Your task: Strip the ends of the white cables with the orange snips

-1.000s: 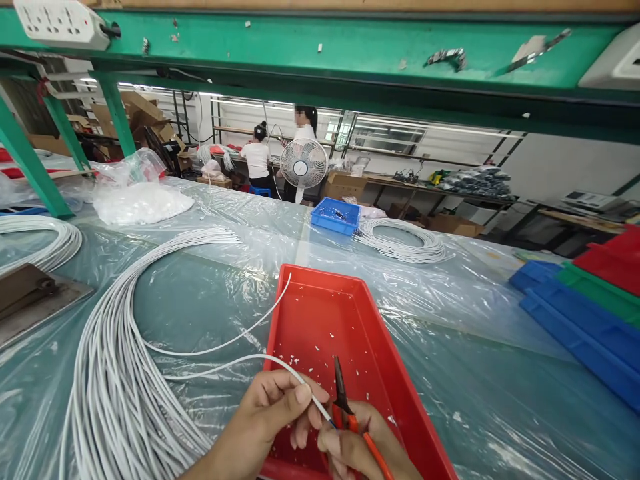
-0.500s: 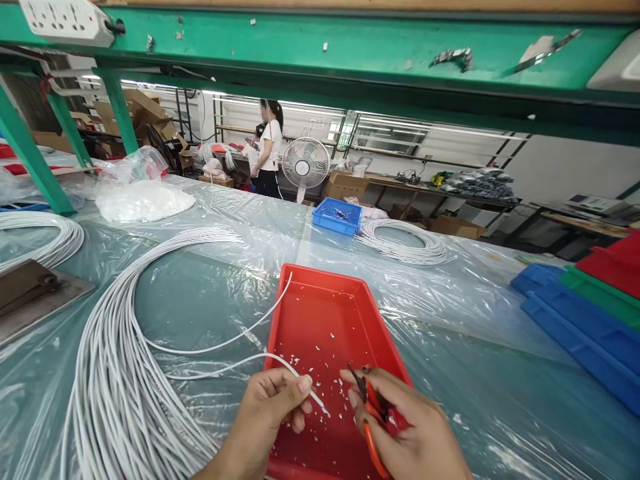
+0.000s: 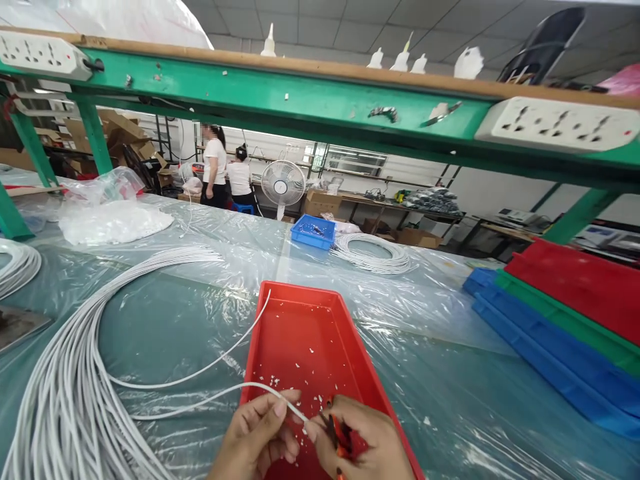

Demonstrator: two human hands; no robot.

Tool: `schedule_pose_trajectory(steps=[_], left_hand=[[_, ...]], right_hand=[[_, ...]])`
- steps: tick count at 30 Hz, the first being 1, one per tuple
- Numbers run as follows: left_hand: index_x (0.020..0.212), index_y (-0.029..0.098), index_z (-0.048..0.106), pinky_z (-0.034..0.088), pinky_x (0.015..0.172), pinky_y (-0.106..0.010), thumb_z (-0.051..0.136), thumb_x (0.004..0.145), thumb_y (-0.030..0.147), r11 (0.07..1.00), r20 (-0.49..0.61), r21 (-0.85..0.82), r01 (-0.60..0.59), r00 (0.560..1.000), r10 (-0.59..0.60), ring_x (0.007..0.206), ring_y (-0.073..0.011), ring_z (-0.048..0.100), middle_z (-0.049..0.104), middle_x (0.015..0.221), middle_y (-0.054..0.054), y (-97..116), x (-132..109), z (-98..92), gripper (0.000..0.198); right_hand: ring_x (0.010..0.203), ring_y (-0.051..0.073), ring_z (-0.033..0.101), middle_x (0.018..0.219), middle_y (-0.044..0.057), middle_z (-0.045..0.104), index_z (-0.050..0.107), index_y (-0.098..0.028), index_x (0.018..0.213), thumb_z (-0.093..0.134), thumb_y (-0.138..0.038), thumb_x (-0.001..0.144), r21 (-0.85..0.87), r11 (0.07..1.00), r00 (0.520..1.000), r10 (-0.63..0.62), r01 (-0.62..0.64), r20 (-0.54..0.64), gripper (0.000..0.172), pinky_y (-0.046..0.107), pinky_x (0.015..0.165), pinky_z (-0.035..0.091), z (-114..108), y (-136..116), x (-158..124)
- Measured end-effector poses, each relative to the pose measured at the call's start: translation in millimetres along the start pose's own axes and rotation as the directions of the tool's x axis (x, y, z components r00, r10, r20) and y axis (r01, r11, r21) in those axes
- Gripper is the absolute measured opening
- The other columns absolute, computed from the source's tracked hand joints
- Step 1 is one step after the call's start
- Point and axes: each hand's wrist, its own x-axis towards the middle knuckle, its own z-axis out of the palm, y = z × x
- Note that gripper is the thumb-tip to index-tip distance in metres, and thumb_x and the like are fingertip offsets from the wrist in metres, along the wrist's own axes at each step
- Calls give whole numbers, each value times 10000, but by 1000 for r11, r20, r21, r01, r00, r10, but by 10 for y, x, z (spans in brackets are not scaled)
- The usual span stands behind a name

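Note:
My left hand pinches a white cable between thumb and fingers, close to its end. In my right hand is a pair of orange-handled cutters, with the palm wrapped round the handles. The right thumb and fingertips meet the cable's end, which they hide. Both hands are over the near part of a red tray scattered with small white scraps. A second cable end rests on the tray's left rim. Both cables run from a large white bundle curving along the left.
Stacked blue, green and red trays stand at the right. Farther back are a blue tray, a cable coil and a bag of white pieces. A green shelf beam with sockets crosses above. Two people are beyond the table.
My right hand has moved left with the cutters, so its fingertips now meet the cable end held by my left hand. The view has tilted up and shifted right.

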Motion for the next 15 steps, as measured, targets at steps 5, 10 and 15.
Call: schedule_pose_trajectory(steps=[5,10,15], left_hand=[[751,104,705,481,472,-146,832,529,271,989,-99,-142,43,993,-57,454,-64,571,697,655,-49,48,-31,69,305],[744,93,669,529,452,-158,809,560,152,988,-189,-115,101,974,-122,467,-109,638,717,662,-63,115,-22,43,238],[729,84,651,528,430,-161,805,560,141,987,-204,-66,143,967,-154,454,-122,644,711,633,-65,120,-16,55,237]], right_hand=[[490,103,391,495,-26,441,557,-145,549,658,-401,674,341,897,954,223,-281,200,302,214,477,327,15,-11,52],[656,181,561,700,47,630,599,-168,683,530,-514,783,-85,973,976,210,-214,-56,367,267,613,401,-458,-41,207],[577,263,595,602,87,647,578,-192,572,493,-431,812,-694,532,854,458,-485,-246,349,326,489,343,-988,544,393]])
